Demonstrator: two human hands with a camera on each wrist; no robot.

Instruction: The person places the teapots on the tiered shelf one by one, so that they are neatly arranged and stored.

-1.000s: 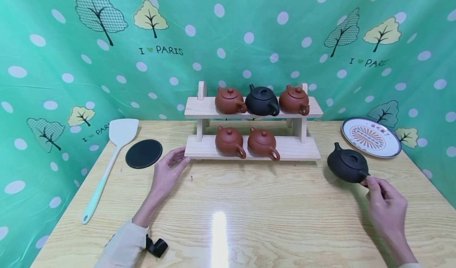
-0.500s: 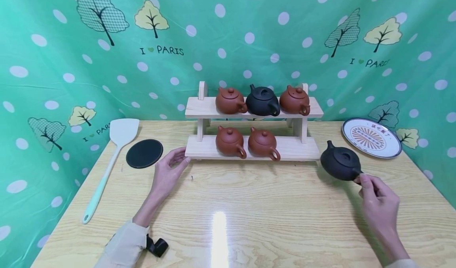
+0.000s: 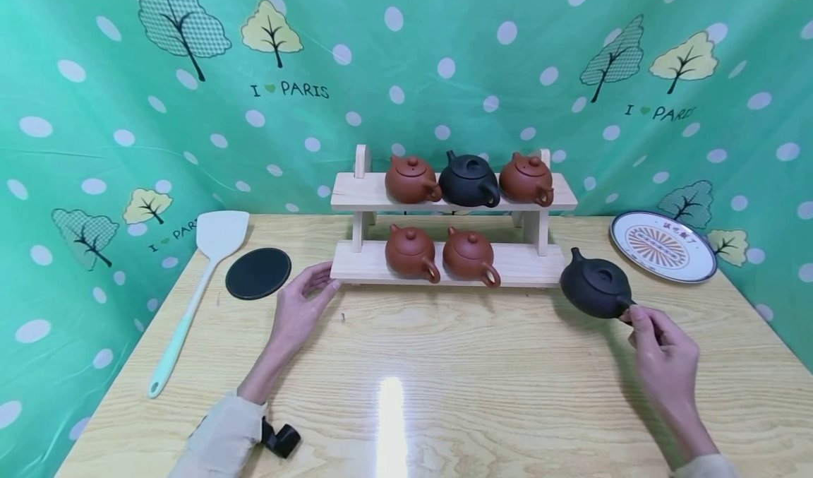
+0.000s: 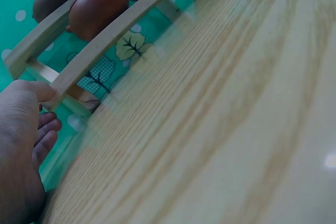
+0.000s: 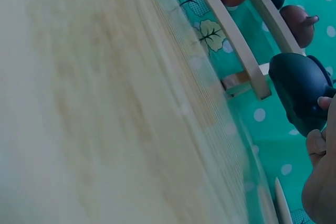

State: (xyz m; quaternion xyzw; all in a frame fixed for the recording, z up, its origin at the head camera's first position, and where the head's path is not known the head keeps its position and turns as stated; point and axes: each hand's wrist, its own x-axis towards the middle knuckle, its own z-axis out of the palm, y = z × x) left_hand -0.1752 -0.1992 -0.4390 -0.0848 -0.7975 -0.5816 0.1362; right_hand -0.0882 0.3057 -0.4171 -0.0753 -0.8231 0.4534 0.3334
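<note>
A black teapot (image 3: pixel 595 284) is held off the table in my right hand (image 3: pixel 665 359), which pinches its handle; the spout points away. In the right wrist view the same black teapot (image 5: pixel 299 90) appears close to the shelf's end. A two-tier wooden shelf (image 3: pixel 349 263) stands at the back. My left hand (image 3: pixel 301 308) holds the left end of its lower board, thumb at the front corner, as the left wrist view also shows. Two brown teapots, a left one (image 3: pixel 410 252) and a right one (image 3: pixel 468 255), sit on that board. Above them, another black teapot (image 3: pixel 468 180) stands between two brown ones.
A white plate (image 3: pixel 663 246) with a blue rim lies at the back right. On the left are a round black coaster (image 3: pixel 258 273) and a white spatula (image 3: pixel 200 294) with a mint handle. A green patterned curtain (image 3: pixel 406 61) hangs behind the table (image 3: pixel 483 379).
My right hand has carried the black teapot leftward and slightly up, from near the plate to the right end of the lower board. My left hand has stayed at the shelf.
</note>
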